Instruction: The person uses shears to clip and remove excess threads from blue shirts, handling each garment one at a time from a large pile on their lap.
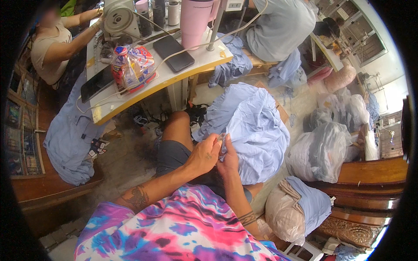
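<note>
Right over the lap, a pale blue garment [257,130] lies bunched, and both hands meet at its near edge: the left hand [203,155] and right hand [227,159] pinch the cloth together with a small item too hidden to identify. Beyond stands a white worktable [174,78] carrying one dark phone [173,53], one pink tumbler [194,19] and one snack bag [133,65]. Two other people sit at the table. Several clear plastic sacks [320,150] of cloth crowd the dusty floor [126,161].

Small item [220,142] pinched btwn hands too tiny to ID; co-worker's [282,26] head cut off at top edge.
</note>
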Tool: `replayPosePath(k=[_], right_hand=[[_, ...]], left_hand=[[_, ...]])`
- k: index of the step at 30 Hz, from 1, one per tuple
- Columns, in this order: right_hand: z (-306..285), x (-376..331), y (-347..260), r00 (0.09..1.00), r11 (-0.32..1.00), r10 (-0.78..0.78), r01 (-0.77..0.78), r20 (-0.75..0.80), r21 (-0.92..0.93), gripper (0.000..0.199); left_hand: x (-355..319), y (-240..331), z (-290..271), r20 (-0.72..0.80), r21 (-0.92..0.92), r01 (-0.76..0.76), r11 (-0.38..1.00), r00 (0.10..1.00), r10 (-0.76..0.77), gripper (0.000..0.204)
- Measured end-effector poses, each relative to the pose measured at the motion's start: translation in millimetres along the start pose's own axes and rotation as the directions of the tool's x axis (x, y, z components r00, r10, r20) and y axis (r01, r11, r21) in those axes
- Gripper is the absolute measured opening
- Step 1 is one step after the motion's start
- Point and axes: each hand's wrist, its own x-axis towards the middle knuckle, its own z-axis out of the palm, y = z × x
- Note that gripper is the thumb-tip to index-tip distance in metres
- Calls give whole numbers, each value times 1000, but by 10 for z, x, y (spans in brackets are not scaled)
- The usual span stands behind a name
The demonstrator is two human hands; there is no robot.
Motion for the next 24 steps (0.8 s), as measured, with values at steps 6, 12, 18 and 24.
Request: replayPosePath(k=[6,12,18,24], right_hand=[[-5,-22,78,994,984,-36,17,-106,-176,40],[63,-146,164,975,919,-92,5,-203,-394,46],[-22,-199,241,972,901,-120,20,-203,-433,46],[22,-331,299,916,902,-241,91,-319,-421,43]], left_hand=[[19,75,27,1,-159,157,975,987,-159,29],[102,-146,80,-36,-226,300,927,948,-315,34],[199,-330,210,107,-506,453,734,877,-468,21],[356,-287,109,140,-749,453,484,821,-553,15]])
